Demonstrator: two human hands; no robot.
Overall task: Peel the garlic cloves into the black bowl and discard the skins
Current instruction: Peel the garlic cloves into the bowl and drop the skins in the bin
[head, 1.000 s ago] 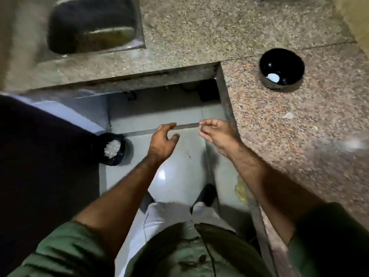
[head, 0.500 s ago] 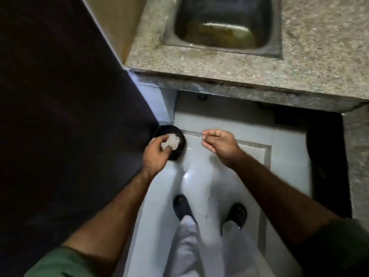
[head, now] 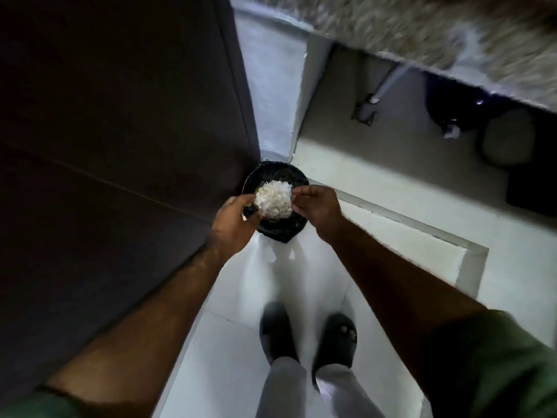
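The floor (head: 376, 236) carries a black-lined bin (head: 272, 176), tucked in the corner where a dark cabinet (head: 120, 116) meets the pale wall under the bench (head: 422, 31). I stand over it. Inside lies a white heap of skins (head: 273, 200), straight below my hands. My left hand (head: 233, 223) hovers at the bin's near-left rim, my right hand (head: 316, 211) just beside its right rim. Whether my fingers (head: 297, 193), loosely curled, pinch any skins I cannot tell. The black bowl is out of view.
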